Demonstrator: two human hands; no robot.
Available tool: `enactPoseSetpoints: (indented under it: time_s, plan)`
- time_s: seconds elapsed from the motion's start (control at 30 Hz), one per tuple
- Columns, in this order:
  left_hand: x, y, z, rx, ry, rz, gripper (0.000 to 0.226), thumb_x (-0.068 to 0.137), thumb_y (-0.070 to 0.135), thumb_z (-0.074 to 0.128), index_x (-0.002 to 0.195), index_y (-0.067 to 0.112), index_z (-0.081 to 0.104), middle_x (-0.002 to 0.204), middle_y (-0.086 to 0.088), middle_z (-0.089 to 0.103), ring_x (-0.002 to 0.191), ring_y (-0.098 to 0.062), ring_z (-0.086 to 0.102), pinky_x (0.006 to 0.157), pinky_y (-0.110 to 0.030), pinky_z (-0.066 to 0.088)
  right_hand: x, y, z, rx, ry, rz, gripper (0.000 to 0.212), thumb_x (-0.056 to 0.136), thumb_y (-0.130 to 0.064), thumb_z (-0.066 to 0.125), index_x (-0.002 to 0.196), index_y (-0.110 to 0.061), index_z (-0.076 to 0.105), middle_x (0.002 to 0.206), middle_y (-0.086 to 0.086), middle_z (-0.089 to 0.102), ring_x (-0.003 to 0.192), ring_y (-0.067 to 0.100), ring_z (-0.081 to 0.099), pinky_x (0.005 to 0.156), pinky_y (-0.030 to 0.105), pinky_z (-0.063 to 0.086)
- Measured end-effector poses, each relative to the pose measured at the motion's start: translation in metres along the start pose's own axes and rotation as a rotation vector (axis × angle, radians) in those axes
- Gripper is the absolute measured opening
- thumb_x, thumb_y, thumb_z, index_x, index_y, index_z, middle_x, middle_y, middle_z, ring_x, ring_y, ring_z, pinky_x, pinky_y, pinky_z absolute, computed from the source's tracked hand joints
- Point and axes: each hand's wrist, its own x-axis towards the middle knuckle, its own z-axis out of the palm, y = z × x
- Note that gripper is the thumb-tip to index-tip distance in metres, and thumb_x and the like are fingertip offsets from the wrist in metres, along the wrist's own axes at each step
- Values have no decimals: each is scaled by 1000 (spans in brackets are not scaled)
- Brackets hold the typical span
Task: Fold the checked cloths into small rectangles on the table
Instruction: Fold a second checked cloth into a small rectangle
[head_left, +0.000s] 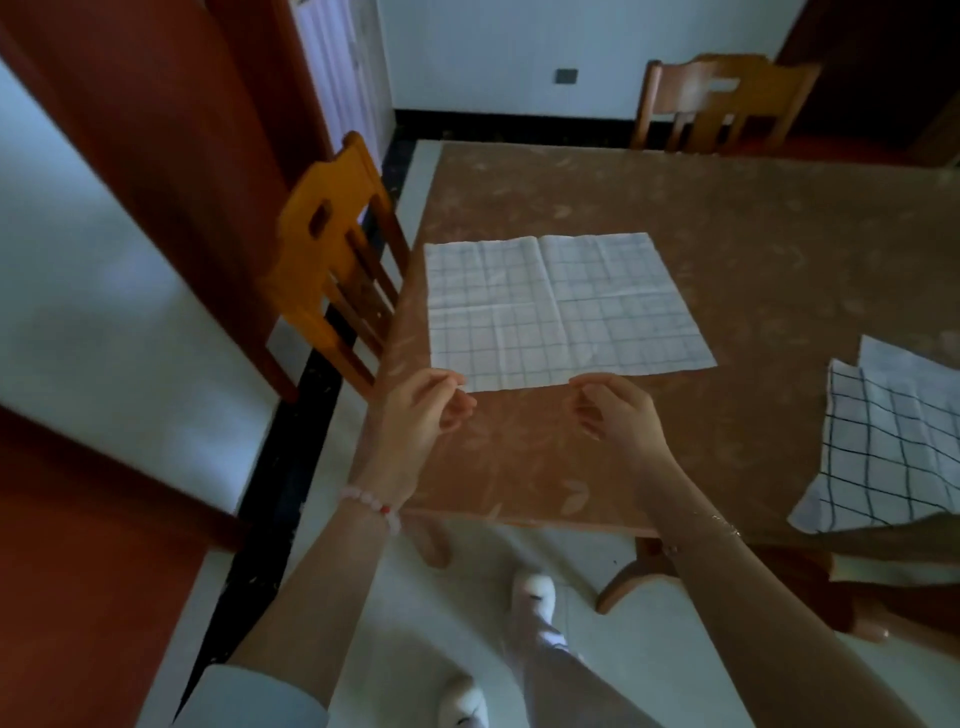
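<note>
Checked cloth (561, 306) is being pinched along its near edge, at the corner by left hand (423, 410) and mid-edge by right hand (621, 415). It is lying flat on tabletop (519, 467), just beyond both grips. Second cloth (893, 441) is lying well right of the right grip.

spread cloth (561, 306) 1 | cloth heap (893, 441) 1 | chair backs (332, 249) (727, 98) 2 | hands (415, 410) (621, 415) 2
</note>
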Motion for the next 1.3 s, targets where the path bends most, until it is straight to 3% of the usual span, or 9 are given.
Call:
enactPoseSetpoints:
  time_s: [0.17,0.47,0.63,0.73,0.87,0.97,1.1,1.2,1.3]
  plan:
    - [50,-1,23,3,-20,-9,16,95,11,49,91,8,65,74,0,68,71,-10,67,63,-17,52,48,-3,-8,-71,10,0,22,91,-6,48,95,-12,68,82,4,68,76,11,65,63,13,51]
    - [136,8,77,54,-58,-51,21,96,8,47,84,12,63,75,-4,67,74,-17,65,73,-31,51,150,-15,-20,-5,-13,93,24,93,-4,45,86,-14,65,76,3,65,76,17,62,71,26,50]
    - [166,8,100,80,-107,-70,19,96,4,47,84,8,62,71,-2,66,66,-11,64,67,-27,50,182,-12,-24,-42,19,99,23,92,-6,47,83,-17,66,74,0,67,76,16,64,74,29,51]
    - [181,4,106,100,-128,-92,19,95,3,47,84,9,62,72,-1,66,67,-11,63,67,-26,49,194,-3,-25,-139,25,93,22,92,-8,48,86,-20,65,77,-2,68,80,17,65,76,30,52]
    - [193,-11,105,245,-159,-105,20,93,4,48,81,14,62,78,0,66,74,-13,61,69,-24,46,198,14,-26,-415,19,35,19,92,-13,51,104,-21,63,90,-6,65,76,13,58,64,21,44]
    - [196,-25,99,551,-236,-25,17,94,13,49,97,16,65,102,5,64,100,-11,57,80,-13,39,200,29,-30,-753,-19,-142,32,92,-15,53,124,-20,56,120,-3,57,113,15,50,89,22,38]
    - [199,-51,86,1166,-442,245,46,99,28,40,143,18,35,152,3,28,142,-17,16,112,-28,13,208,42,-29,-1034,-166,-135,53,97,-29,45,147,-21,27,154,-1,24,143,16,15,114,34,19]
    - [198,-67,82,1324,-530,266,62,99,42,34,150,22,4,158,7,-4,145,-17,-10,116,-38,-5,214,53,-22,-1219,-243,-133,60,100,-37,32,151,-22,3,159,-2,-3,145,17,-8,117,38,0]
    - [196,-83,77,1370,-596,239,68,97,51,25,149,22,-8,151,9,-23,143,-18,-18,114,-41,-12,215,64,-17,-1295,-293,-147,61,100,-40,25,150,-19,-5,158,0,-13,144,18,-15,116,38,-7]
